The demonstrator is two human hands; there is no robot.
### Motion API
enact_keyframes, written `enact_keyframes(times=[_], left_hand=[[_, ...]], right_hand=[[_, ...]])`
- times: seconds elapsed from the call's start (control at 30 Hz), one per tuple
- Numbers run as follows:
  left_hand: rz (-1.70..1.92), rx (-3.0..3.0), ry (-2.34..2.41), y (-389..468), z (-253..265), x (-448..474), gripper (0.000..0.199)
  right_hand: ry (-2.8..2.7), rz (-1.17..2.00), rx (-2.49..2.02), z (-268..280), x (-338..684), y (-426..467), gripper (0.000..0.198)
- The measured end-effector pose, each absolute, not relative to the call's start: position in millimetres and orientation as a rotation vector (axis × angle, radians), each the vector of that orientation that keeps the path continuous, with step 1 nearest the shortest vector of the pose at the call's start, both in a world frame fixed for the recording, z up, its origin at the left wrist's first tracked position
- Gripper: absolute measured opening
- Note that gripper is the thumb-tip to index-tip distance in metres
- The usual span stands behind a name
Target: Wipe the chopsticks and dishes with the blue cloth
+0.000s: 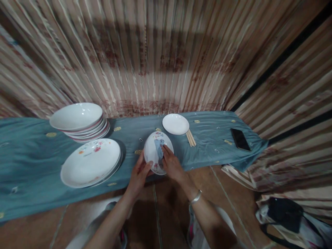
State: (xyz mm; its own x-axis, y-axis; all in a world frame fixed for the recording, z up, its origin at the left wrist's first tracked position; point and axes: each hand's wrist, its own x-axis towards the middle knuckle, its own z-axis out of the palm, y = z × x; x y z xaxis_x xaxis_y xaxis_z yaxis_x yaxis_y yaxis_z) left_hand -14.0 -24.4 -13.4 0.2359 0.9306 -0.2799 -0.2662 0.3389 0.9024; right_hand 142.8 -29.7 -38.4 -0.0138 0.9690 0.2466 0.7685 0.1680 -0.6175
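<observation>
In the head view, my left hand [140,170] grips the near-left rim of a white plate [150,147] with small flowers, its thumb over the edge. The plate is held at the table's front edge. My right hand [171,162] is closed on a light blue cloth [159,148] and presses it against the plate's face. A silver bracelet [196,196] circles my right wrist. Just beyond the plate lies a plain white plate [175,123], with several wooden chopsticks [191,138] beside it.
On the blue-green tablecloth [135,126], a stack of white bowls [80,117] stands back left, and larger flowered plates [90,164] are piled in front. A black phone [240,139] lies at right. Curtains [155,69] hang behind. A dark bag [285,214] sits lower right.
</observation>
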Motion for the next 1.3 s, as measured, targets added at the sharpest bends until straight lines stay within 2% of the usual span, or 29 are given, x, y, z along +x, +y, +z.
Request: enact_keyframes(times=[0.33, 0.53, 0.67, 0.8, 1.13, 1.3], left_hand=[[1.005, 0.77, 1.026, -20, -19, -14, 0.079], [1.011, 0.797, 1.056, -18, -22, -14, 0.073], [0.998, 0.849, 1.053, -19, -18, -13, 0.076], [0.981, 0.904, 1.037, -21, -14, -11, 0.078], [0.921, 0.941, 0.97, -27, -5, -6, 0.09], [0.915, 0.927, 0.965, -27, -7, -7, 0.086]], right_hand=[[-1.89, 0.569, -1.477, -21, 134, -64, 0.053], [-1.812, 0.771, -1.214, -8, 125, -59, 0.059], [-1.712, 0.845, -1.13, -5, 118, -49, 0.057], [-1.682, 0.807, -1.136, -5, 116, -39, 0.054], [-1.699, 0.567, -1.373, -17, 133, -15, 0.061], [-1.714, 0.446, -1.509, -30, 148, -6, 0.06]])
